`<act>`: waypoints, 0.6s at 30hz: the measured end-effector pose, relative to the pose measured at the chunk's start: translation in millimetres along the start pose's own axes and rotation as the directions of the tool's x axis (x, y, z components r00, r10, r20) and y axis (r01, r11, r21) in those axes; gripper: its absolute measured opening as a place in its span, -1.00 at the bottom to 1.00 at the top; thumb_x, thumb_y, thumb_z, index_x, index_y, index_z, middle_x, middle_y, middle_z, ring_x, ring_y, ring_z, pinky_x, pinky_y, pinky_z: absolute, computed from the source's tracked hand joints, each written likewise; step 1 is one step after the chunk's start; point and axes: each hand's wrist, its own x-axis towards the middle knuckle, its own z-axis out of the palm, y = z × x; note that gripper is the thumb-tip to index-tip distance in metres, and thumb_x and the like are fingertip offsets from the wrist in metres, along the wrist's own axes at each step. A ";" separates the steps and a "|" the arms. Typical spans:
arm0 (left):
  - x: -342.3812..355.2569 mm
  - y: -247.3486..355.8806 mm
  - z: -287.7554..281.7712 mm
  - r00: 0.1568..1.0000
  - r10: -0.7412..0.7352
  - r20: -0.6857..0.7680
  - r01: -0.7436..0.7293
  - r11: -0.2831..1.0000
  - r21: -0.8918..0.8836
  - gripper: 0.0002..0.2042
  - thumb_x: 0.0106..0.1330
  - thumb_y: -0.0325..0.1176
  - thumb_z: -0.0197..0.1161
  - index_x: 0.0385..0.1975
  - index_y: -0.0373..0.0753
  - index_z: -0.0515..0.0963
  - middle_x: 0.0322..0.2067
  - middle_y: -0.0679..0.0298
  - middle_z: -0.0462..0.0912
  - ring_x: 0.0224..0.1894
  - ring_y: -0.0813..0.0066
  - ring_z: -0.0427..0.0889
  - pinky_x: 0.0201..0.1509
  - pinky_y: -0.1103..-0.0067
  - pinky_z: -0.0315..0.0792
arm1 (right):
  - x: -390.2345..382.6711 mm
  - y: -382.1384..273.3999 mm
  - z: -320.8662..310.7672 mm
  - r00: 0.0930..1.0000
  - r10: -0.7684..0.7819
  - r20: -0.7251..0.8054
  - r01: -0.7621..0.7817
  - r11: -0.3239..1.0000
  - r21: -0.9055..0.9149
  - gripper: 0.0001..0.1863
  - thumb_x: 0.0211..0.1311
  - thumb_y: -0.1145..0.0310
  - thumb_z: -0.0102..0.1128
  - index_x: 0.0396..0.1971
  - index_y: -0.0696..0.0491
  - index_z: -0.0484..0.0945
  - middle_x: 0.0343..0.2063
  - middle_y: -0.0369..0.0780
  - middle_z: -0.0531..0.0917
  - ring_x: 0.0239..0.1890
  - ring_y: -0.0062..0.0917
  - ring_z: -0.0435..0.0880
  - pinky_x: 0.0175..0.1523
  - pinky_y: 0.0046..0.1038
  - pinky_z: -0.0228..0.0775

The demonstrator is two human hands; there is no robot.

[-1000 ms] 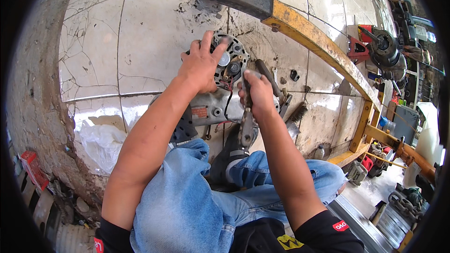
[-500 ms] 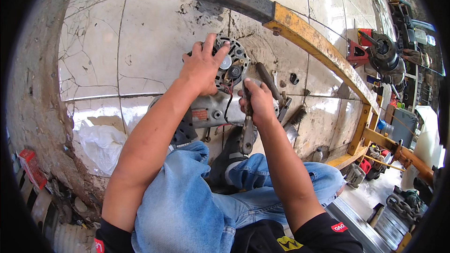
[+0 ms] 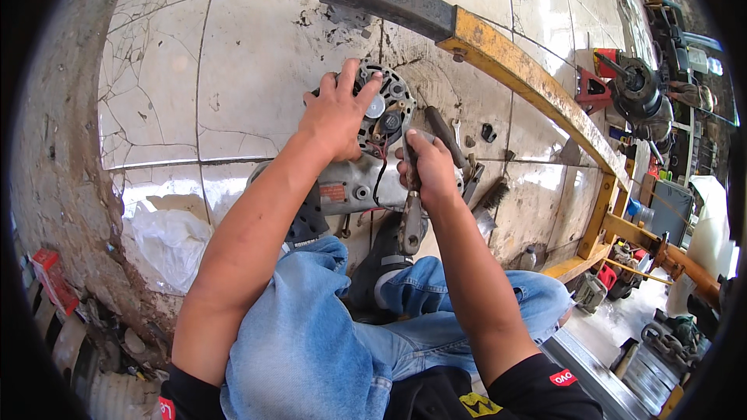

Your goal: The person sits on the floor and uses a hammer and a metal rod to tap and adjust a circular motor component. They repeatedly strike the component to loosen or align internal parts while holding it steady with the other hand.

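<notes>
A round metal housing (image 3: 399,91) with slots, resembling an alternator's or motor's end, sits ahead of me with thin wires running from it. My left hand (image 3: 334,113) grips its left side, fingers spread over the face and thumb near the lower edge. Below the housing lies a silver metal body (image 3: 342,192) with a reddish label. My right hand (image 3: 429,167) is closed around a long, worn steel hand tool (image 3: 412,222), whose lower end has a hole. The tool's upper end reaches the housing's lower right side; its kind is not clear.
Right of the housing lie a dark bar-like handle (image 3: 444,134), a small wrench (image 3: 457,129) and a brush (image 3: 495,193). A yellow steel frame (image 3: 537,70) arches over the tiles. A white plastic bag (image 3: 167,245) lies at left, my shoe (image 3: 381,260) below.
Both hands keep their holds with almost no movement. The housing appears turned or shifted very slightly under my left hand.
</notes>
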 end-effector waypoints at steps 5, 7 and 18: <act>-0.7 3.6 -2.5 1.000 -0.012 0.026 0.013 1.000 -0.026 0.18 -0.24 -0.27 0.64 0.50 0.11 0.04 0.46 0.12 -0.11 0.35 -0.09 0.23 0.21 0.02 0.46 | 16.7 -11.3 3.3 0.995 -0.092 -0.030 0.094 0.991 0.096 -0.77 0.38 0.28 0.19 -0.21 0.14 0.44 -0.55 -0.19 0.63 -0.69 -0.55 0.56 -0.67 -0.50 0.32; -0.8 3.1 -7.2 0.999 -0.013 0.038 0.014 1.000 -0.017 0.17 -0.23 -0.29 0.61 0.50 0.07 0.02 0.46 0.06 -0.12 0.36 -0.14 0.22 0.23 0.06 0.46 | 10.9 -8.0 4.0 0.997 -0.070 -0.021 0.071 0.995 0.069 -0.77 0.38 0.28 0.19 -0.21 0.14 0.45 -0.54 -0.19 0.63 -0.69 -0.55 0.56 -0.66 -0.50 0.32; -0.8 0.8 -4.7 1.000 -0.006 0.029 0.006 1.000 -0.006 0.17 -0.24 -0.28 0.62 0.49 0.05 0.04 0.46 0.05 -0.12 0.36 -0.14 0.21 0.23 0.05 0.46 | 3.2 -5.9 3.2 0.999 -0.048 -0.007 0.048 0.999 -0.011 -0.80 0.39 0.25 0.17 -0.21 0.08 0.49 -0.51 -0.23 0.63 -0.67 -0.58 0.54 -0.65 -0.50 0.32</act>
